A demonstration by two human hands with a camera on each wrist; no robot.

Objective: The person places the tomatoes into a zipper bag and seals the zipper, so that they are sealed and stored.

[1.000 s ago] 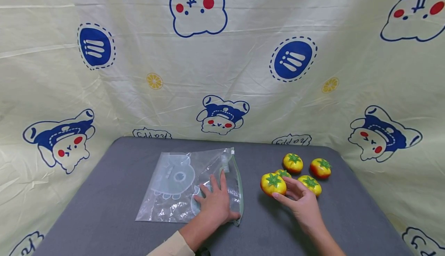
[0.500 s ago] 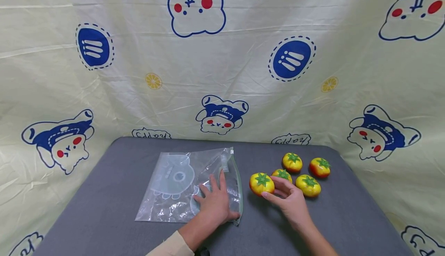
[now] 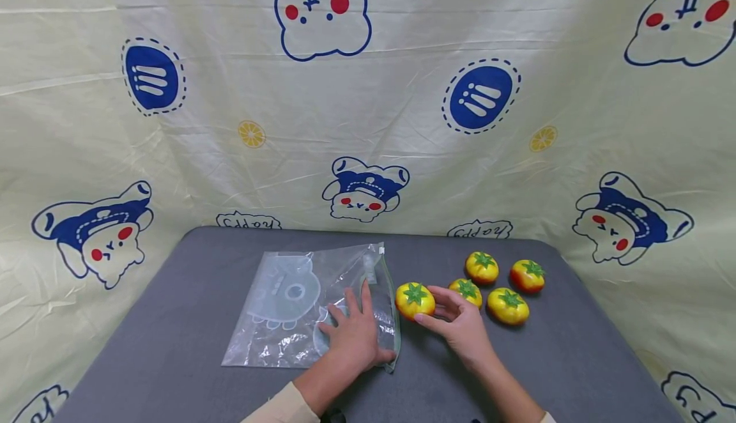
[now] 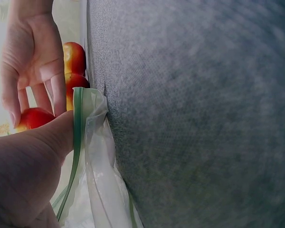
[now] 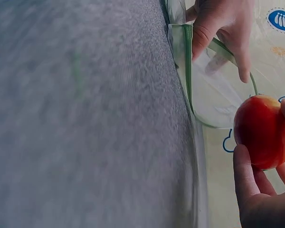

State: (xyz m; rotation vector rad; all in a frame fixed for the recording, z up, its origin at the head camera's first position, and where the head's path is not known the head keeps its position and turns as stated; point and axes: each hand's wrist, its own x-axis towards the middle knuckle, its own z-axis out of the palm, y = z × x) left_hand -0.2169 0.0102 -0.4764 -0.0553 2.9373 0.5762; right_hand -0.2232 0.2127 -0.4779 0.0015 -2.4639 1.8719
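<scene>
1. Head view: the right hand (image 3: 462, 331) grips a yellow-and-red tomato (image 3: 414, 301) between thumb and fingertips, its green star-shaped top facing up, held above the grey surface (image 3: 167, 346).
2. The left hand (image 3: 355, 337) has its fingers spread and clenches nothing; it lies at the mouth end of a clear zip bag (image 3: 253, 346). Whether its fingers are inside the plastic cannot be told.
3. The bag, printed with a pale bear (image 3: 282, 301), stretches away to the left of the left hand; its green zip edge (image 5: 188, 71) faces the right hand, and the right wrist view shows the mouth gaping.
4. The gripped tomato is between the two hands, just beside that edge; contact cannot be told.
5. Four more tomatoes rest beyond and to the right of the right hand: a partly hidden one (image 3: 467, 289) just behind its fingers, a rear one (image 3: 482, 269), a redder one (image 3: 526, 278) and a broad one (image 3: 507, 311).
</scene>
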